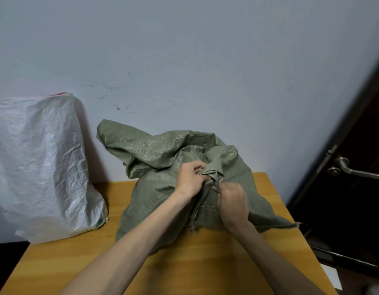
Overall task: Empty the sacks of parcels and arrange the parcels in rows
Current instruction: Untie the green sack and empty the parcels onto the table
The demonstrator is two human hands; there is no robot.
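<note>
A green woven sack [163,154] sits bulging on the wooden table [195,262], against the wall. Its neck is bunched and tied with a thin string near its front. My left hand [189,177] grips the bunched neck from the left. My right hand [232,202] pinches the string and fabric just right of and below it. A white woven sack [39,162] stands full at the table's left edge, untouched. No parcels show; the sacks hide their contents.
A pale wall runs right behind the table. A dark door with a metal lever handle [352,170] stands at the right, close to the table's right edge. The front half of the tabletop is bare wood.
</note>
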